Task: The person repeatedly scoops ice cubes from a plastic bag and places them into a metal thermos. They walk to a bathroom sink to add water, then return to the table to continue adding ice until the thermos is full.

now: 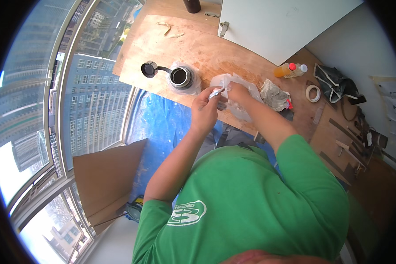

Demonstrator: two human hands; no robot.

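Green fabric is worn across the torso. Beyond it, a small, crinkled silvery piece is pinched between the thumb and curled fingers of the left hand, over the near edge of a scuffed, stained plywood top. The right hand is held just beside it, against a thin, wrinkled translucent bag; its fingers are partly hidden, so its grip cannot be made out. Farther left, a round-mouthed metal flask is stood upright, its black cap hinged aside. Rightward, a crumpled greyish wad and an orange bottle are set. Smooth white panelling is seen beyond.
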